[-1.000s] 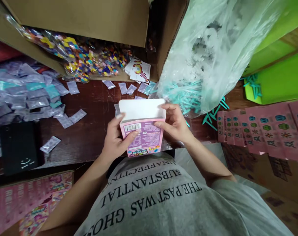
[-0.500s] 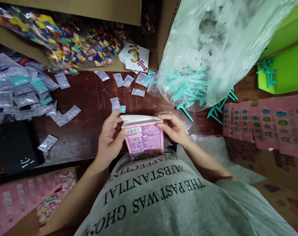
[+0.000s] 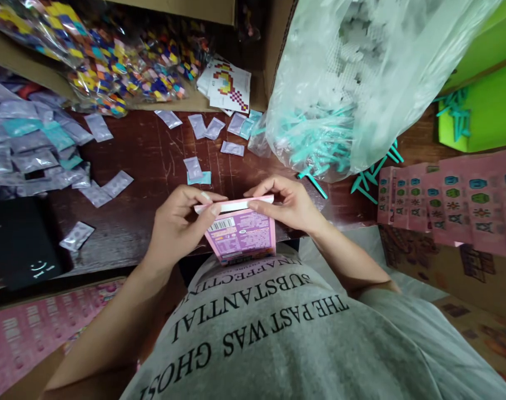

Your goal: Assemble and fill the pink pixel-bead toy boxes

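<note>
A small pink and purple printed cardboard box is held between both hands in front of my shirt, its printed panel with a barcode facing me. My left hand pinches the left end of its top edge, thumb on the near side. On the right end, my right hand grips the same edge between thumb and fingers. The flap at the top is folded, showing a pink lip and a white strip. What lies inside the box is hidden.
Purple sachets are heaped at the left beside a black box; several more lie on the dark table. Behind are a carton of colourful bead bags and a plastic bag with turquoise sticks. Pink printed cartons stand at right.
The white flap at the box's top has been folded over, so its pink outer side now shows. Both hands have closed in along the top edge.
</note>
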Motion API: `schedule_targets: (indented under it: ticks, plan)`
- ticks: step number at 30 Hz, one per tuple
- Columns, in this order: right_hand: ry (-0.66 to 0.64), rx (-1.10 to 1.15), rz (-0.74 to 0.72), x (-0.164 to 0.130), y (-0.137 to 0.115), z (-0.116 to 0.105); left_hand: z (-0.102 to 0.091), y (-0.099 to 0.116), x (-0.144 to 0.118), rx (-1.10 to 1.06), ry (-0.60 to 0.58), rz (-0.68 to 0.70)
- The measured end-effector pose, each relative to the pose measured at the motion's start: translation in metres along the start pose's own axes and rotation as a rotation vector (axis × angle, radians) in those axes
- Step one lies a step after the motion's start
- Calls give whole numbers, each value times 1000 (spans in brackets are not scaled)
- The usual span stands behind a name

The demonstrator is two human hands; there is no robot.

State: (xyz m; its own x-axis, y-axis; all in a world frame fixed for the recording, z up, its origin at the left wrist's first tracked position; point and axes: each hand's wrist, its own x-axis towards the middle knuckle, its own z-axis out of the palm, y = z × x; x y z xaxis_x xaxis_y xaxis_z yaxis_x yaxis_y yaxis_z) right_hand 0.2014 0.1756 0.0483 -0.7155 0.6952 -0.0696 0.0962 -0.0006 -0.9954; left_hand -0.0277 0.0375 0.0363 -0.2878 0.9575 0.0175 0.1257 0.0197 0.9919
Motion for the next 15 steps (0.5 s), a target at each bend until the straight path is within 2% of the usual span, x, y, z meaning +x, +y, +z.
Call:
schedule_targets:
  ticks: [6,9,11,13,15]
  plan:
    - [-96,97,55,-8,-1,-14,-12,-20,4,-70,-165,75]
    - [-132,44,-36,-18,9,-23,-10,-37,-3,-108,-120,146]
    - [-121,-30,-111,-24,19,-22,-6,-45,-9,-72,-62,145]
    - [-82,-97,-156,-31,25,-15,-2,-43,-16,-5,-14,123]
    - [-43,-144,-207,-38,17,-12,1,-29,-18,41,14,118]
